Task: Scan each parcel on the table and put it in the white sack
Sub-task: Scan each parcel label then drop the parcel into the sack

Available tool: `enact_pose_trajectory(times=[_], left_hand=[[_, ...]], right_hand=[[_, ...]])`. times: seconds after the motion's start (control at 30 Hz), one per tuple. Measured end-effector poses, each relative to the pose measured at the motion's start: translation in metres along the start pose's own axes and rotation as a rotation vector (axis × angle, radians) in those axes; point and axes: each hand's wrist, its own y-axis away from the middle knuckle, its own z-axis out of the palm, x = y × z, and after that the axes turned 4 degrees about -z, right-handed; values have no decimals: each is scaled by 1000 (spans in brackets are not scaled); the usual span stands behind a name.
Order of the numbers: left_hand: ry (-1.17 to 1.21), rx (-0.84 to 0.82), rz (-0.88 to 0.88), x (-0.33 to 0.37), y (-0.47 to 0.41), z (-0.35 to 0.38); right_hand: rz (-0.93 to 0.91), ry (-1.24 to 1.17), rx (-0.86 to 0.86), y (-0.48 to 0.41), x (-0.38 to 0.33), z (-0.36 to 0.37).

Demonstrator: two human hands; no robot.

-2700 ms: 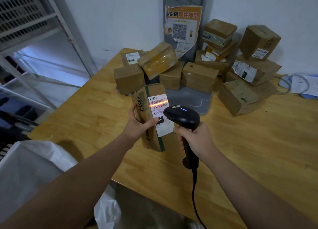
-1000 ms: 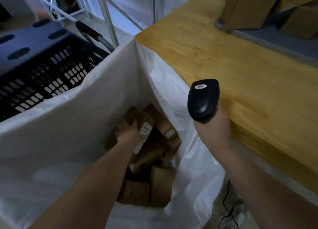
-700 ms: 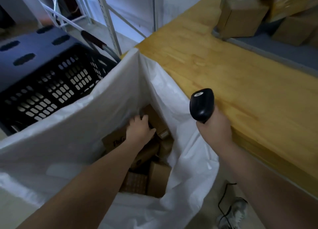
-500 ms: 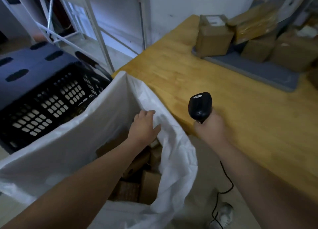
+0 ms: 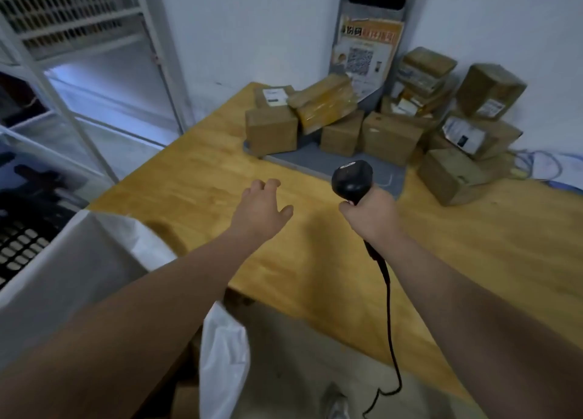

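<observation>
Several brown cardboard parcels (image 5: pixel 391 141) are piled at the far side of the wooden table (image 5: pixel 473 245), some on a grey mat (image 5: pixel 318 163). The nearest one on the left is a plain box (image 5: pixel 271 131). My left hand (image 5: pixel 260 212) hovers over the table with relaxed, empty fingers, short of the pile. My right hand (image 5: pixel 370 215) grips the handle of a black barcode scanner (image 5: pixel 351 179), head pointing at the parcels. The white sack (image 5: pixel 94 261) stands at the table's near left corner, partly hidden by my left forearm.
A black perforated crate (image 5: pixel 22 239) sits left of the sack. White metal shelving (image 5: pixel 79 71) stands behind it. A poster with a QR code (image 5: pixel 362 53) leans against the wall behind the parcels. The scanner's cable (image 5: pixel 389 324) hangs down off the table's front edge. Cables lie at the far right (image 5: pixel 542 166).
My left hand let go of the scanned parcel inside the sack, came out empty and now reaches over the table toward the pile. The view swung back from the sack to the table.
</observation>
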Motion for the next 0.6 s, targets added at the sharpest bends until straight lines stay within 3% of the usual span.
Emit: enact_pose_trajectory(times=[0.3,0.6], left_hand=[[-83,27,-24,67,-87,16],[-154,29,-146,41,-168,8]], right_hand=[[-48,-52,-50,-102,31,-50],[-92,-172,-125,-189,15,-25]])
